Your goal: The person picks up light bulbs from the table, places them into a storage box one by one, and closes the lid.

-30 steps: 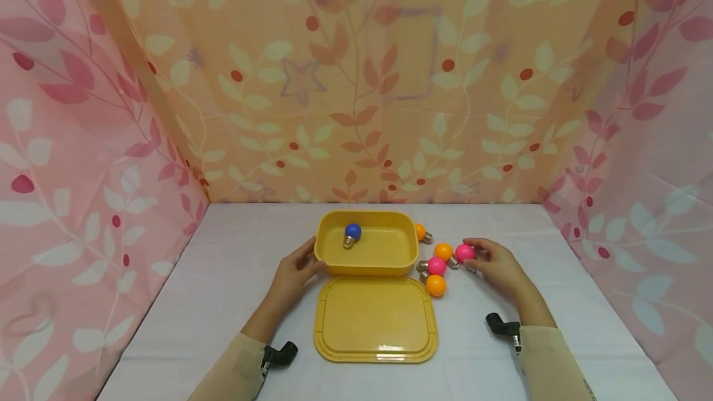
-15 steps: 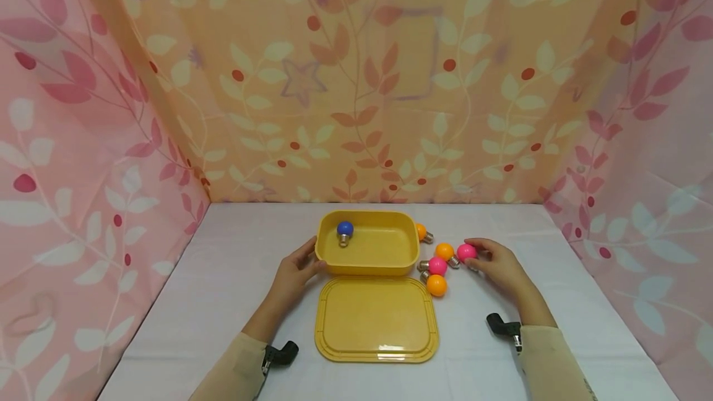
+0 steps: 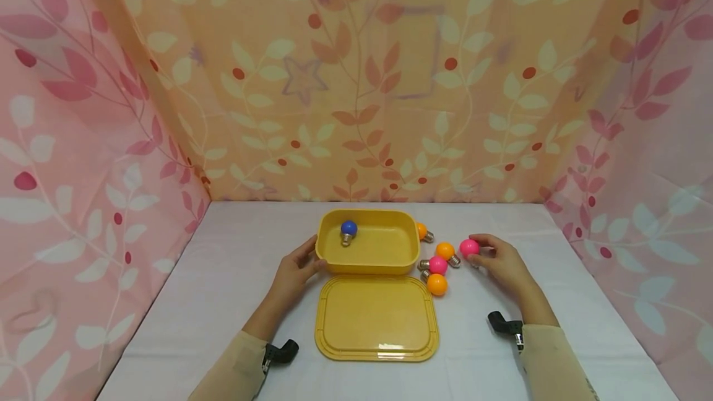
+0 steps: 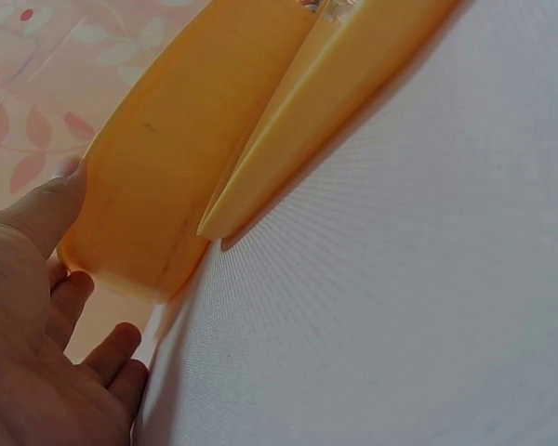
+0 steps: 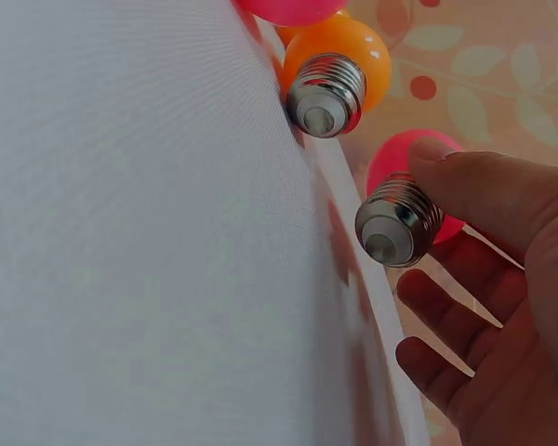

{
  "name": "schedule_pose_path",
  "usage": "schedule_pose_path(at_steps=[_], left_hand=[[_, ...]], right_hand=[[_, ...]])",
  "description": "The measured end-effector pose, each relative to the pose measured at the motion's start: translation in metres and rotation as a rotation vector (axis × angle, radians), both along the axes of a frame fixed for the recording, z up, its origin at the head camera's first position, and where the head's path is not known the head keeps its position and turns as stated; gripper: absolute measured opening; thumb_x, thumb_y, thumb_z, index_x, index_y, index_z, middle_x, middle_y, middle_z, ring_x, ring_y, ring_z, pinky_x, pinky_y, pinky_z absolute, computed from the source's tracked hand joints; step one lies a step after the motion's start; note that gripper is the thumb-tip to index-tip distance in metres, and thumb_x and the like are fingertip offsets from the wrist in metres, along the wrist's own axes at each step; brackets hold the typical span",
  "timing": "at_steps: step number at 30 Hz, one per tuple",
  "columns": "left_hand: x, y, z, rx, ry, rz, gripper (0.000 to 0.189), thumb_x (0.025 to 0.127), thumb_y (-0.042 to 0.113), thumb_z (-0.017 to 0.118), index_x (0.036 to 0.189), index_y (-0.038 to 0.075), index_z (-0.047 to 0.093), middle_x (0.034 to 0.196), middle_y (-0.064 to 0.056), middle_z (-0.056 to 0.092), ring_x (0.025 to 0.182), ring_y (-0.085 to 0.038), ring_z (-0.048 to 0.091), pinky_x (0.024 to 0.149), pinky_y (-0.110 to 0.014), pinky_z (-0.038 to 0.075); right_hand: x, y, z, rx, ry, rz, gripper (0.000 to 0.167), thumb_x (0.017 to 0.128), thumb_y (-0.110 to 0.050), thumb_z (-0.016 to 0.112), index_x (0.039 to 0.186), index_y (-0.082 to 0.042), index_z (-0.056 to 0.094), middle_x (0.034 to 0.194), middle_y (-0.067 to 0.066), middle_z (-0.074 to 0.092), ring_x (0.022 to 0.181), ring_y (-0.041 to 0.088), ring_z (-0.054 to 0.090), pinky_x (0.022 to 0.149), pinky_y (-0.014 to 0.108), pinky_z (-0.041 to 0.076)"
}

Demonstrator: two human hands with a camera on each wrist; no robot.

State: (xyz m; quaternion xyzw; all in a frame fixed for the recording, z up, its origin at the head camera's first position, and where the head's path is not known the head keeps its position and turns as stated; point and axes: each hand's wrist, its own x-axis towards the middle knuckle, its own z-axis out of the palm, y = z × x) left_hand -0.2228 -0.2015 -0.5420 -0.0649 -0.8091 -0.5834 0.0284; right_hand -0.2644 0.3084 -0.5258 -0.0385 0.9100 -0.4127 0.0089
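Note:
My right hand (image 3: 504, 268) pinches a pink light bulb (image 3: 470, 247) between thumb and fingers; its metal screw base (image 5: 391, 228) points toward the right wrist camera. The bulb is apart from the others. My left hand (image 3: 298, 271) holds the left end of a yellow plastic box (image 3: 384, 269), thumb at the near corner and fingers along the end wall. Inside the box lies a blue bulb (image 3: 348, 228). Right of the box are orange bulbs (image 3: 445, 250), (image 3: 437, 284) and a second pink bulb (image 3: 438, 265) in a cluster.
A flat yellow lid (image 3: 377, 317) lies right in front of the box. Another orange bulb (image 3: 422, 231) is partly hidden behind the box's right end. The white tabletop (image 3: 223, 252) is enclosed by patterned cloth (image 3: 356, 79) at the back and sides.
The pink bulb in my right hand has shifted slightly right and away from the cluster. Inside the box, the blue bulb has rolled a little left, then partly back. My left hand stays on the box.

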Motion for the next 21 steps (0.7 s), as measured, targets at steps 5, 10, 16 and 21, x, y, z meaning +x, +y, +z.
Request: schedule_pose_path(at_steps=[5,10,16,21], left_hand=[[0.0,-0.001,-0.001,-0.005,0.011,0.002,0.069,0.094,0.029,0.077,0.155,0.029,0.046,0.157,0.004,0.049,0.149,-0.023,0.04,0.122,-0.048,0.033],[0.0,0.0,-0.001,-0.012,0.005,0.011,0.068,0.093,0.031,0.077,0.154,0.03,0.048,0.156,0.006,0.049,0.148,-0.022,0.041,0.121,-0.047,0.034],[-0.001,-0.001,-0.001,-0.012,0.004,0.007,0.068,0.094,0.031,0.077,0.155,0.028,0.047,0.156,0.007,0.049,0.149,-0.021,0.04,0.122,-0.047,0.033],[-0.001,-0.001,-0.002,-0.017,-0.001,0.012,0.068,0.093,0.033,0.077,0.155,0.031,0.047,0.156,0.009,0.049,0.148,-0.018,0.04,0.122,-0.045,0.033]], right_hand=[[0.002,-0.002,0.005,-0.023,0.003,-0.031,0.06,0.093,-0.041,0.075,0.144,-0.016,0.056,0.142,0.017,0.057,0.131,0.042,0.046,0.11,0.062,0.044],[0.004,-0.005,0.013,-0.015,0.012,-0.045,0.062,0.093,-0.043,0.075,0.146,-0.018,0.055,0.144,0.015,0.055,0.135,0.041,0.044,0.113,0.065,0.038],[0.005,-0.007,0.019,-0.006,0.029,-0.056,0.066,0.092,-0.048,0.074,0.147,-0.017,0.054,0.145,0.016,0.055,0.134,0.041,0.044,0.112,0.065,0.04],[0.005,-0.007,0.019,-0.006,0.018,-0.063,0.067,0.093,-0.048,0.073,0.149,-0.017,0.052,0.147,0.016,0.054,0.135,0.042,0.043,0.11,0.063,0.044]])
